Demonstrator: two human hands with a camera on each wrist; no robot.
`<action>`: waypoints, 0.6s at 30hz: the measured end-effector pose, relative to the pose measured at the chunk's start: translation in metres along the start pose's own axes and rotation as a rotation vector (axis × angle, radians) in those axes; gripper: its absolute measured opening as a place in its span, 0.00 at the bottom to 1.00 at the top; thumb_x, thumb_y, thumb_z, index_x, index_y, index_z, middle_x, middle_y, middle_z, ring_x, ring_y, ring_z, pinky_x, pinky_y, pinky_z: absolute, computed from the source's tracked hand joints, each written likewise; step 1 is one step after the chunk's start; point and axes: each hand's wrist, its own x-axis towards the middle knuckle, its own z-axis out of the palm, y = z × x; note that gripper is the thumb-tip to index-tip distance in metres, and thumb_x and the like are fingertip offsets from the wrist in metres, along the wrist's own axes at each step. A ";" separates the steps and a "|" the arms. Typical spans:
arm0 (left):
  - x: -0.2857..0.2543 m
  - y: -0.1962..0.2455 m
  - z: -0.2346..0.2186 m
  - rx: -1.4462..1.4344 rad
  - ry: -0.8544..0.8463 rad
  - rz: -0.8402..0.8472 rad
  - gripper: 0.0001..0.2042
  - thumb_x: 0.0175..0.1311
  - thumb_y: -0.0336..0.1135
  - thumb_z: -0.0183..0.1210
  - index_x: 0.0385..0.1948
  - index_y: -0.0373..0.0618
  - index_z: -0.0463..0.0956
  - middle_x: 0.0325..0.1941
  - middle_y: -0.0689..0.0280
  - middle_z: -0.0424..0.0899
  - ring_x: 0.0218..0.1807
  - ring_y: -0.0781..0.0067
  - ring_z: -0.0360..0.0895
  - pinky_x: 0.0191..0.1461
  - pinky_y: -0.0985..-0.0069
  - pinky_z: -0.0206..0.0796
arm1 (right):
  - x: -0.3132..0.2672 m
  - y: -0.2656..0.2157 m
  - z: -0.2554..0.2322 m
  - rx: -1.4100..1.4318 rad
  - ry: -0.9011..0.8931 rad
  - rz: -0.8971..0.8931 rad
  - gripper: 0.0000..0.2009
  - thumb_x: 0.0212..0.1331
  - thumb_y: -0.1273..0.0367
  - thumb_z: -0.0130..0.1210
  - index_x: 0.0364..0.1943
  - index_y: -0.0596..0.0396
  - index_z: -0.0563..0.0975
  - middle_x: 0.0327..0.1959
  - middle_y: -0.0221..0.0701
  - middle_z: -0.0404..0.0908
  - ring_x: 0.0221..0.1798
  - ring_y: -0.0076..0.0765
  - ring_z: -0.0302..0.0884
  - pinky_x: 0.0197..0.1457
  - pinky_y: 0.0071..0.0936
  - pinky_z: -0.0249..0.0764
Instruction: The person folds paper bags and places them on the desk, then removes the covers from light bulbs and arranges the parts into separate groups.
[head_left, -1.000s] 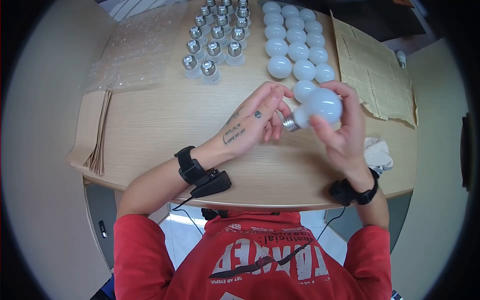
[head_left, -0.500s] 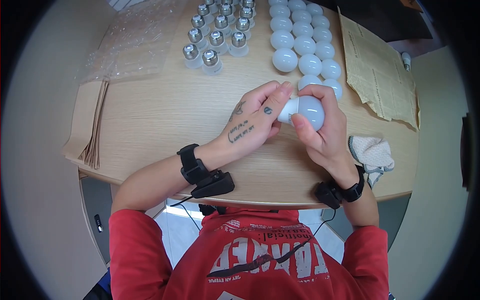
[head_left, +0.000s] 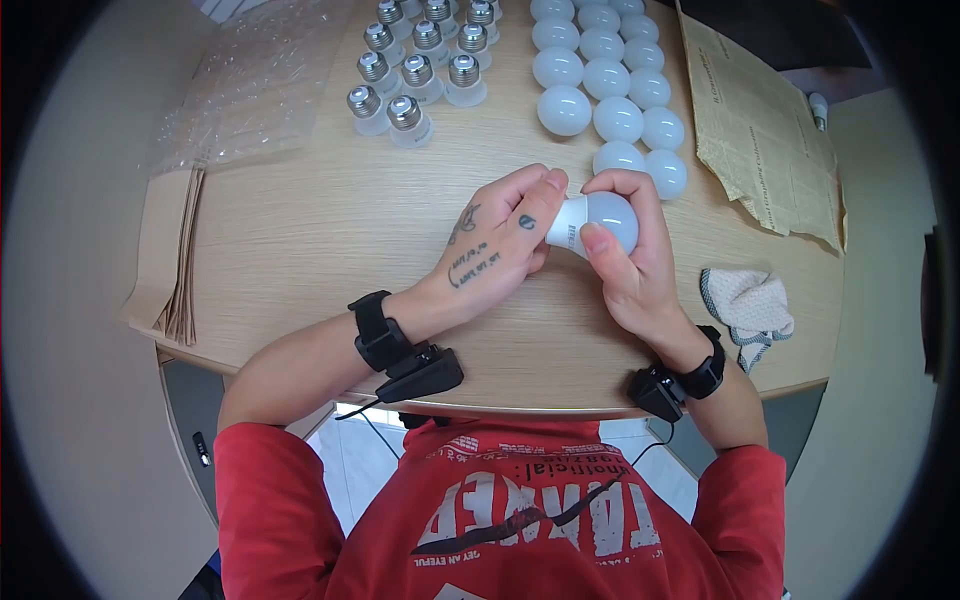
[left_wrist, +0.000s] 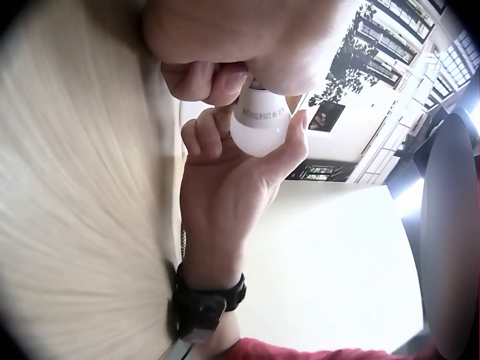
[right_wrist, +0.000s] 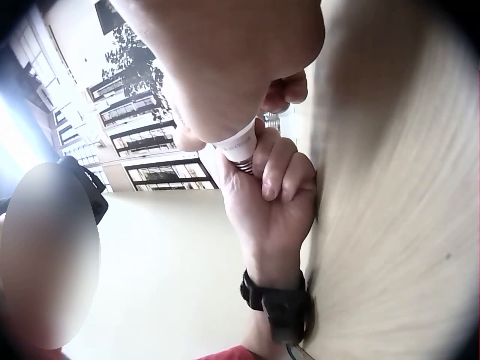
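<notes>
Between both hands lies a white light bulb [head_left: 612, 215], held sideways above the table with its frosted dome to the right. The left hand [head_left: 500, 235] grips its base end, thumb on top. In the head view this hand hides the metal screw cap, but some of the screw thread [right_wrist: 244, 166] shows in the right wrist view. The right hand [head_left: 640, 265] holds the dome, thumb on the near side and index finger curled over the far side. Printing marks the white collar of the bulb [left_wrist: 259, 124] in the left wrist view.
Rows of white domes [head_left: 564, 110] stand beyond the right hand. Farther left are rows of white pieces with metal screw caps [head_left: 409, 122] upward. Around them lie bubble wrap [head_left: 245, 90], folded brown paper [head_left: 165, 250], a printed paper sheet [head_left: 760, 140] and a cloth [head_left: 748, 303].
The left hand, earlier with its fingers beside the screw cap, has taken hold of the base end. The right hand has brought the bulb left towards it, and the bulb has turned more level.
</notes>
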 end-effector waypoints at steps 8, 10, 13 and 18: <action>0.003 0.004 -0.009 -0.016 -0.033 0.000 0.21 0.78 0.52 0.44 0.36 0.42 0.72 0.25 0.69 0.72 0.21 0.85 0.60 0.21 0.84 0.48 | -0.007 -0.001 -0.001 0.329 -0.034 0.091 0.21 0.71 0.51 0.48 0.52 0.53 0.69 0.35 0.24 0.72 0.31 0.15 0.64 0.32 0.16 0.61; 0.004 0.004 -0.009 -0.025 -0.032 0.005 0.21 0.78 0.52 0.44 0.36 0.42 0.72 0.25 0.68 0.72 0.21 0.85 0.60 0.20 0.84 0.49 | -0.006 0.001 -0.003 0.371 -0.053 0.143 0.20 0.71 0.51 0.48 0.53 0.53 0.69 0.35 0.23 0.71 0.32 0.14 0.64 0.32 0.16 0.61; 0.006 0.003 -0.008 -0.042 -0.018 0.003 0.20 0.78 0.51 0.45 0.36 0.42 0.72 0.26 0.69 0.73 0.21 0.86 0.61 0.21 0.85 0.49 | -0.005 0.000 -0.004 0.412 -0.056 0.184 0.19 0.71 0.52 0.49 0.53 0.52 0.69 0.36 0.23 0.72 0.32 0.14 0.65 0.32 0.15 0.62; 0.006 0.007 -0.009 0.077 -0.011 0.074 0.15 0.78 0.46 0.49 0.38 0.44 0.73 0.29 0.71 0.75 0.24 0.87 0.65 0.23 0.86 0.55 | -0.003 -0.001 -0.005 0.400 -0.019 0.231 0.17 0.71 0.56 0.51 0.53 0.51 0.69 0.36 0.23 0.72 0.33 0.14 0.66 0.33 0.16 0.64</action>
